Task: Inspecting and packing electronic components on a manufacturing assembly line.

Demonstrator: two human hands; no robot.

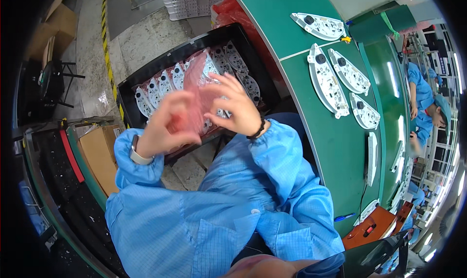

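A crumpled, translucent pink plastic bag (197, 78) is stretched between my hands over a black crate. My left hand (165, 120), blurred by motion, has its fingers curled around the bag's left side, and pink film shows inside the curl. On the other side, my right hand (236, 105) has its fingers curved and apart, with thumb and index finger close to the film. Beneath the hands, the black crate (189, 40) holds several white, curved circuit-board panels (164, 82) standing in rows, with pink film among them. The bag partly hides the panels in the middle.
To the right, a green worktable (301, 88) carries several similar white panels (327, 81) and a blue pen (344, 217). A white plastic basket (192, 3) stands beyond the crate. Cardboard boxes (97, 149) are at left. A co-worker in blue (423, 103) is at far right.
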